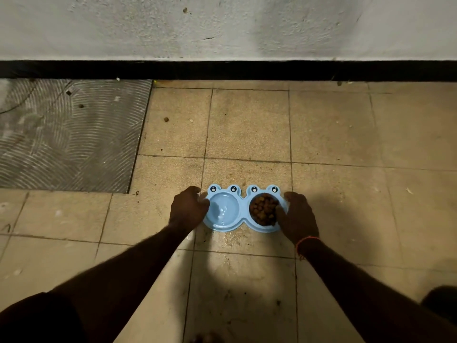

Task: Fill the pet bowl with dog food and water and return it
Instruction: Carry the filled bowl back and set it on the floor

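Note:
A light blue double pet bowl [243,206] with frog eyes on its far rim sits low over the tiled floor. Its left cup holds water [223,210]. Brown dog food [264,209] fills the right cup. My left hand [189,207] grips the bowl's left edge with curled fingers. My right hand [298,217] grips the right edge, thumb over the rim beside the kibble. Whether the bowl touches the floor cannot be told.
A white wall with a black skirting [227,70] runs across the far side. A grey ridged patch of bare floor [69,134] lies at the left. A wet spot [235,237] shows on the tile just in front of the bowl. A stray kibble [166,119] lies further off.

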The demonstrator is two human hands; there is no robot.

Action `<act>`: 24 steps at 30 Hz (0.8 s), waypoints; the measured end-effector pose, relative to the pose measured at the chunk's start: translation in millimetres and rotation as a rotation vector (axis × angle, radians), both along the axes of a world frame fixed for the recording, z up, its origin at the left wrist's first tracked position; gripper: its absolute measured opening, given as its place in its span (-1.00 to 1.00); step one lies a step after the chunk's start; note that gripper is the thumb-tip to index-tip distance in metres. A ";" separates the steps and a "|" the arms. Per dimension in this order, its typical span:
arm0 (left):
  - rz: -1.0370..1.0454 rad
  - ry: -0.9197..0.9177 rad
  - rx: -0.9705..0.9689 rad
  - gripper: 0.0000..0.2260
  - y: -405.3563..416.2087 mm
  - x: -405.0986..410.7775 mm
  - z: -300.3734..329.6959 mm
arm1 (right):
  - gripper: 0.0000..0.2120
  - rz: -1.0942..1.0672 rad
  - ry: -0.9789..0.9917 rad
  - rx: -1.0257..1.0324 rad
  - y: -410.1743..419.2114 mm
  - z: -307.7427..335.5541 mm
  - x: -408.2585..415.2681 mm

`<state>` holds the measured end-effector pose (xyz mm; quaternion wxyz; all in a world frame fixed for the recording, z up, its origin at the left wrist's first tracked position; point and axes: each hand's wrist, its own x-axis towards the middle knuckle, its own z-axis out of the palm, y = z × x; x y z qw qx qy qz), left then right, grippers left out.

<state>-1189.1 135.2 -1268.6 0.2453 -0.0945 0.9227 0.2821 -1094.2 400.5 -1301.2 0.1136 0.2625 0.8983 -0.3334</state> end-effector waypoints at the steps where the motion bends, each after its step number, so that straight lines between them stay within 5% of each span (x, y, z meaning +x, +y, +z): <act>1: 0.002 0.013 -0.002 -0.56 2.2 0.3 12.2 | -0.54 0.019 0.002 0.004 -2.0 14.2 0.1; 10: -0.207 0.036 -0.057 -0.13 27.0 25.7 201.9 | -0.30 0.176 0.053 0.096 -9.0 208.3 7.8; 24: -0.466 0.345 0.057 0.03 85.9 60.8 617.7 | -0.20 0.110 0.254 0.173 12.4 630.0 55.5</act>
